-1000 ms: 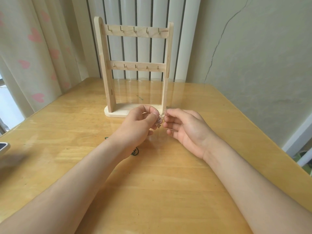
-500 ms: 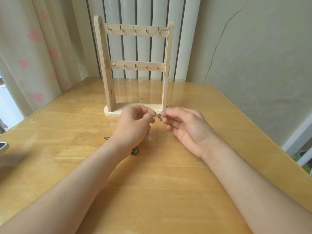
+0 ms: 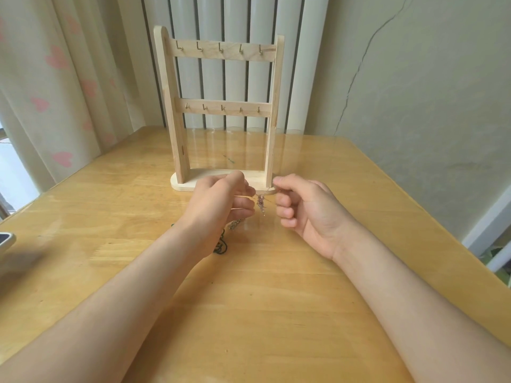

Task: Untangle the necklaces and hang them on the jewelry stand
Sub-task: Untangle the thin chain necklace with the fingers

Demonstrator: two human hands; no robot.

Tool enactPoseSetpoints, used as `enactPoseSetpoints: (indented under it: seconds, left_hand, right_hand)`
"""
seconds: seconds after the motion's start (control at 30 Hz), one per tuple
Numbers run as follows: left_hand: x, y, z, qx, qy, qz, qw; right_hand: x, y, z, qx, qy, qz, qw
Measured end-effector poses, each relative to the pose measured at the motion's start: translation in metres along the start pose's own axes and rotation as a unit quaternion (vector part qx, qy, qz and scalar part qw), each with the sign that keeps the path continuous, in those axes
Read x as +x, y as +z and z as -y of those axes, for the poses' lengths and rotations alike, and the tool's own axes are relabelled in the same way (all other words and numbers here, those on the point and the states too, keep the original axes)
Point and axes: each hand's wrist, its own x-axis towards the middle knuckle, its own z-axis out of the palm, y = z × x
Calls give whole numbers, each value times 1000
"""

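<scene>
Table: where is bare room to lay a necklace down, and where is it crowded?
Bare wood lies on the table right of the right hand, left of the stand toward the curtain, and between the forearms. It is crowded before the stand's base, where both hands pinch the chain; a green cord lies near the left hand.

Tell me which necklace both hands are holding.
The thin silvery chain, pinched between left hand and right hand; the dark green necklace lies on the table.

Thin silvery chain necklace (image 3: 260, 202) strung between my left hand (image 3: 221, 201) and right hand (image 3: 305, 212), tangled clump dangling; dark green cord necklace (image 3: 221, 246) lies beneath left wrist; pale wooden two-bar jewelry stand (image 3: 249, 109) upright behind.
</scene>
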Motion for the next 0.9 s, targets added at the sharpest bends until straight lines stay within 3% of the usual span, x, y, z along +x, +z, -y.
enactPoseSetpoints:
  seconds: [0.3, 0.73, 0.9]
  left_hand:
    - [-3, 7, 9, 88, 55, 17, 994]
    - [-3, 4, 4, -23, -18, 105, 994]
    - [-2, -1, 7, 17, 6, 134, 991]
  right_hand:
    - [-1, 2, -2, -100, 40, -25, 994]
    - [-1, 6, -1, -38, -52, 9, 998]
    - [-1, 2, 2, -27, -58, 6, 998]
